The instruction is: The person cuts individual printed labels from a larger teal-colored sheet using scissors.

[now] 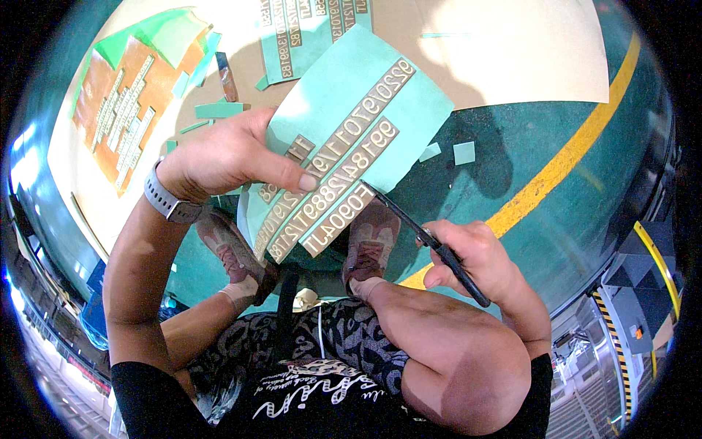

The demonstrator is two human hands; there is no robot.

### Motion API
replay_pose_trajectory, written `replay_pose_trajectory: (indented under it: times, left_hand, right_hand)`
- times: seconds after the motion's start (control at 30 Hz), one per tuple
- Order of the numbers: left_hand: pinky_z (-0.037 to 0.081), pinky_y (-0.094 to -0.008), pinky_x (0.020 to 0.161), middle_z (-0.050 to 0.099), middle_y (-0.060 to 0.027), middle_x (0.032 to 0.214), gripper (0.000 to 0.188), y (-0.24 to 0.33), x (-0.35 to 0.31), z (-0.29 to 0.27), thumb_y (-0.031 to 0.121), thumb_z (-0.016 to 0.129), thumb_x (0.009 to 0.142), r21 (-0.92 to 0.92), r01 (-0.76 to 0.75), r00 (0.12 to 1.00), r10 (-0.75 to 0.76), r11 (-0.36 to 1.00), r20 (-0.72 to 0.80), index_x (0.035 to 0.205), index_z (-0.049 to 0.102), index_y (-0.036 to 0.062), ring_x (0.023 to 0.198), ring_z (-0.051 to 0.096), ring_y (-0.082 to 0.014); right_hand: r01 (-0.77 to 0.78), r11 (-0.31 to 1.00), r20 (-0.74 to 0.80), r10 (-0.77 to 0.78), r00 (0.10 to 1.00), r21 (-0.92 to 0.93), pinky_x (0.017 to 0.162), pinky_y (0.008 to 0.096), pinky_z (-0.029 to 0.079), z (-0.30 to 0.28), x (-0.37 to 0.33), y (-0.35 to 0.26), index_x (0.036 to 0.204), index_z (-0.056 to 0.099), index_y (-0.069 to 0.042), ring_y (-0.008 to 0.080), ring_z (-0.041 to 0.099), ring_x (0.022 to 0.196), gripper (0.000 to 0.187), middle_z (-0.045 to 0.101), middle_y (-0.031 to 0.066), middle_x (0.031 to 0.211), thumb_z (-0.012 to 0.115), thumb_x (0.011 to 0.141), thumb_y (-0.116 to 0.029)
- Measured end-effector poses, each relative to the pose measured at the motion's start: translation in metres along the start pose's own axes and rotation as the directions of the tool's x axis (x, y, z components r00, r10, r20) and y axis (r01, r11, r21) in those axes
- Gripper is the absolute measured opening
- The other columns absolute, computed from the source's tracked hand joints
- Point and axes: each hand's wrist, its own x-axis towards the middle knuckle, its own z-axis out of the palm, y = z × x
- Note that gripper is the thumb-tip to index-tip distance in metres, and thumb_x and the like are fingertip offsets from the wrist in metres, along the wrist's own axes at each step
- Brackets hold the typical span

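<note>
My left hand (pixel 238 155), with a pale watch on its wrist, grips a light green sheet (pixel 417 110) by its left side. The thumb presses on the front and the other fingers are hidden behind. Strips of raised, mirrored brownish characters (pixel 351 154) run slantwise over the sheet, which is held up above my shoes. My right hand (pixel 475 256) is closed round black scissors (pixel 461 274). Their blades point up and left, and the tip meets the sheet's lower right edge beside a short strip of characters. How far the blades are apart cannot be made out.
A second green sheet with characters (pixel 311 51) lies on the pale board (pixel 526 58) ahead. To the left is an orange-brown sheet with raised strips (pixel 121 121) and green film. Green offcuts (pixel 219 110) lie about, some on the green floor (pixel 512 154). A yellow line (pixel 563 157) crosses the floor.
</note>
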Motion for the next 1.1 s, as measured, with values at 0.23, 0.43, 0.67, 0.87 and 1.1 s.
replay_pose_trajectory:
  times: [0.23,0.43,0.67,0.87,1.1]
  left_hand:
    - [0.04,-0.0347,0.096,0.057,-0.0134,0.118,0.072,0.0,0.0,-0.002,-0.001,0.072,0.066,0.022,0.021,1.0,-0.021,1.0,0.002,0.13,0.039,-0.0017,0.107,0.055,-0.0214]
    - [0.04,-0.0346,0.096,0.057,-0.0136,0.118,0.071,0.0,0.0,-0.003,0.0,0.072,0.067,0.027,-0.006,1.0,0.006,1.0,0.012,0.129,0.039,-0.0017,0.107,0.055,-0.0213]
    - [0.04,-0.0341,0.095,0.057,-0.0134,0.118,0.069,0.001,-0.003,-0.005,0.002,0.072,0.067,0.043,-0.048,0.999,0.048,0.998,-0.003,0.128,0.041,-0.0018,0.107,0.055,-0.0212]
    - [0.041,-0.0338,0.094,0.057,-0.013,0.117,0.065,-0.004,0.001,-0.009,0.004,0.071,0.069,0.012,-0.031,0.999,0.031,0.999,0.013,0.127,0.042,-0.0018,0.106,0.055,-0.0205]
    - [0.045,-0.0309,0.09,0.061,-0.0095,0.112,0.042,-0.019,0.019,0.017,0.007,0.064,0.082,-0.192,-0.217,0.976,0.212,0.957,-0.045,0.121,0.049,-0.0009,0.101,0.058,-0.0176]
  right_hand:
    - [0.006,1.0,-0.009,-0.007,1.0,-0.015,0.044,0.0314,0.039,0.001,0.001,-0.002,0.094,0.055,-0.001,0.0214,0.051,0.046,0.055,0.048,0.005,0.056,0.067,0.073,-0.05]
    - [0.004,0.999,0.001,-0.004,1.0,-0.038,0.044,0.0317,0.039,0.0,0.004,-0.003,0.094,0.055,-0.001,0.0221,0.051,0.046,0.052,0.047,0.0058,0.056,0.068,0.073,-0.047]
    - [0.028,0.997,-0.039,-0.03,0.999,-0.066,0.044,0.0308,0.039,0.004,0.009,-0.001,0.091,0.056,-0.002,0.0226,0.05,0.045,0.045,0.046,0.0057,0.054,0.071,0.073,-0.041]
    - [0.047,0.997,-0.04,-0.049,0.998,-0.055,0.046,0.03,0.04,0.007,0.01,0.01,0.094,0.056,-0.002,0.0204,0.051,0.048,0.052,0.049,0.0057,0.057,0.069,0.072,-0.047]
    - [-0.074,0.963,-0.079,0.098,0.992,0.26,0.06,0.0361,0.048,0.019,0.006,0.015,0.112,0.049,-0.001,0.0298,0.061,0.066,0.055,0.057,0.0132,0.073,0.064,0.079,-0.043]
